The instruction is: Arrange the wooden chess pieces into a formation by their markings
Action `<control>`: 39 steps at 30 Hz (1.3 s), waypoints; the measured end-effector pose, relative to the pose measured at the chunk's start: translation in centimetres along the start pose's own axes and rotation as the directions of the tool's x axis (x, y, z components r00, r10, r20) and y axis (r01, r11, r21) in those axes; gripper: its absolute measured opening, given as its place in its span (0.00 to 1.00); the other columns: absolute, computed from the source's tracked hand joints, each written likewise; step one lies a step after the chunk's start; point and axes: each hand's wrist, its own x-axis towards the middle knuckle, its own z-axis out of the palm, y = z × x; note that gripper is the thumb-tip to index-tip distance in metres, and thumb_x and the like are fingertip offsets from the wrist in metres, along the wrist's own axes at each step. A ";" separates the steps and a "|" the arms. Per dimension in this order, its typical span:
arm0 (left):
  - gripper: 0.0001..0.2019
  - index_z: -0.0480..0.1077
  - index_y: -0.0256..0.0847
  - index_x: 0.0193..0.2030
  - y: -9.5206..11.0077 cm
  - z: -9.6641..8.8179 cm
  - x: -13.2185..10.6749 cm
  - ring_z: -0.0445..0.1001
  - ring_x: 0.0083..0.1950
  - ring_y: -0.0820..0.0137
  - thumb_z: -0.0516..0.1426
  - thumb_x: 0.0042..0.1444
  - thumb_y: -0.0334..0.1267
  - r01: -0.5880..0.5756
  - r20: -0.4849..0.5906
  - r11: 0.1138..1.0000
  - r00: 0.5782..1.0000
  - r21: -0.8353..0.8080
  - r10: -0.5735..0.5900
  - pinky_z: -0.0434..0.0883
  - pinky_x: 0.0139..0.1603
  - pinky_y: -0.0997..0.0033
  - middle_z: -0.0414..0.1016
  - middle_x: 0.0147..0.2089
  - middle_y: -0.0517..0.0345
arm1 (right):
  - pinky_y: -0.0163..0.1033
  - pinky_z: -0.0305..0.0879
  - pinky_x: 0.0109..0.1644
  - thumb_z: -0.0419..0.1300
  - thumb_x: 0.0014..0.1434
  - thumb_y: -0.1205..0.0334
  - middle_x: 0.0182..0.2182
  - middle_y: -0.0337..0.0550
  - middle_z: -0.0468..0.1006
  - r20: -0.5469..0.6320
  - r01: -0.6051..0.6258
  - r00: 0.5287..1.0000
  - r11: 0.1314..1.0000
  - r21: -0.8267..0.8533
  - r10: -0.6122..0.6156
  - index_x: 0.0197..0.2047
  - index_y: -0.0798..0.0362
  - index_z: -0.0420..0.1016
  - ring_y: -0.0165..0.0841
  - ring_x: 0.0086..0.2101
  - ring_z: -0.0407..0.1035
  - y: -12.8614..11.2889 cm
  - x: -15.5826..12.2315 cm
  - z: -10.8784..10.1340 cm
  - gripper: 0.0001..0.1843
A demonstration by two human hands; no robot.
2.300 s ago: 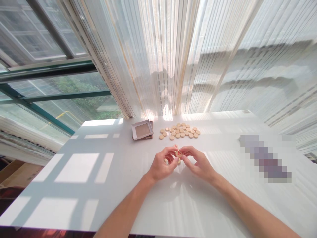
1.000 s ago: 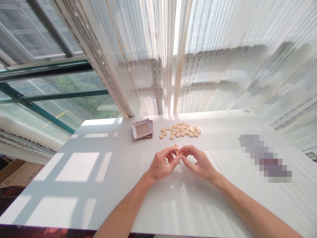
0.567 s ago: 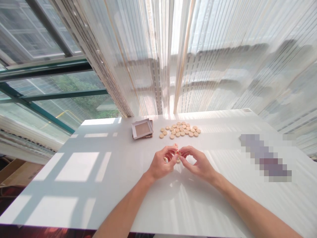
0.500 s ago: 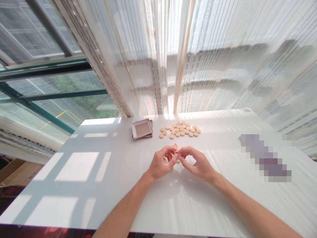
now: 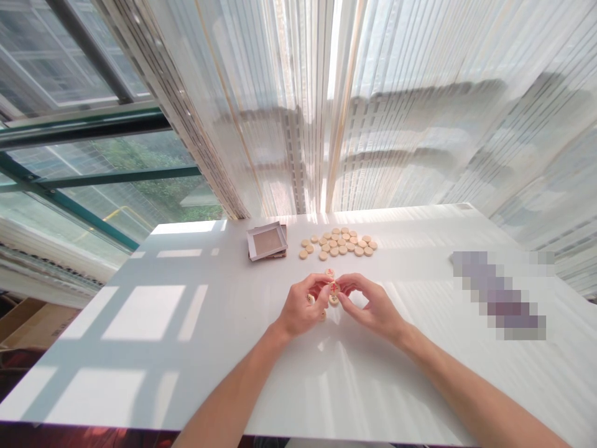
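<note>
Between the fingertips of my left hand (image 5: 300, 308) and my right hand (image 5: 374, 305) is a round wooden Chinese chess piece (image 5: 334, 288), its red-marked face tilted toward me. Thumb and fingers of each hand pinch it from either side. Just below it shows a black-marked piece (image 5: 333, 300), and beyond it a red-marked piece (image 5: 330, 272). My left fingers partly cover another black-marked piece (image 5: 309, 298). One more piece (image 5: 323, 316) peeks out beside the left hand's heel.
Farther back on the white table (image 5: 233, 373) lie several scattered blank-faced pieces (image 5: 342, 250). Left of them sits a shallow open box (image 5: 267, 241) on a brown one. A blurred-out object (image 5: 499, 298) lies at the right. Curtains (image 5: 396, 124) hang behind the table.
The held piece has turned so its red character faces me more fully. My hands stay in nearly the same place, and the black-marked piece beneath shows more.
</note>
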 end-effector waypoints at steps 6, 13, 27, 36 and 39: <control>0.14 0.70 0.39 0.53 0.1 0.0 -0.1 0.78 0.33 0.71 0.58 0.63 0.42 -0.065 0.024 0.998 0.998 0.004 0.065 0.73 0.35 0.73 0.79 0.38 0.54 | 0.45 0.77 0.45 0.60 0.66 0.57 0.41 0.45 0.80 -0.016 -0.029 0.999 0.999 0.041 0.030 0.48 0.48 0.73 0.37 0.37 0.76 -0.1 0.2 0.0 0.09; 0.14 0.70 0.40 0.52 -0.2 0.2 -0.1 0.77 0.33 0.72 0.59 0.61 0.41 -0.085 0.021 0.995 0.996 0.046 0.084 0.73 0.34 0.74 0.78 0.38 0.55 | 0.45 0.76 0.46 0.59 0.66 0.57 0.41 0.45 0.81 -0.014 -0.040 0.999 0.998 0.052 0.041 0.48 0.49 0.73 0.37 0.39 0.77 -0.2 0.2 0.0 0.09; 0.13 0.70 0.41 0.51 -0.1 0.2 -0.2 0.74 0.31 0.74 0.60 0.59 0.36 -0.154 0.067 0.983 0.987 0.103 0.147 0.73 0.34 0.74 0.77 0.36 0.57 | 0.42 0.76 0.42 0.62 0.64 0.56 0.35 0.42 0.79 -0.024 -0.065 0.998 0.997 0.041 0.066 0.44 0.49 0.72 0.35 0.35 0.77 0.2 0.1 0.0 0.08; 0.13 0.71 0.43 0.51 -0.3 0.4 -0.3 0.74 0.29 0.76 0.60 0.58 0.34 -0.206 0.075 0.965 0.978 0.162 0.196 0.72 0.33 0.75 0.77 0.34 0.61 | 0.40 0.74 0.38 0.63 0.63 0.53 0.31 0.41 0.80 -0.042 -0.151 0.988 0.988 0.010 0.152 0.38 0.49 0.69 0.36 0.33 0.77 0.4 0.1 -0.2 0.10; 0.13 0.71 0.43 0.51 -0.4 0.5 -0.3 0.73 0.29 0.76 0.60 0.58 0.34 -0.202 0.070 0.968 0.979 0.147 0.193 0.72 0.32 0.75 0.77 0.34 0.62 | 0.40 0.73 0.39 0.61 0.65 0.54 0.31 0.41 0.80 -0.043 -0.156 0.987 0.988 0.019 0.157 0.38 0.49 0.69 0.35 0.34 0.77 0.1 0.2 -0.2 0.09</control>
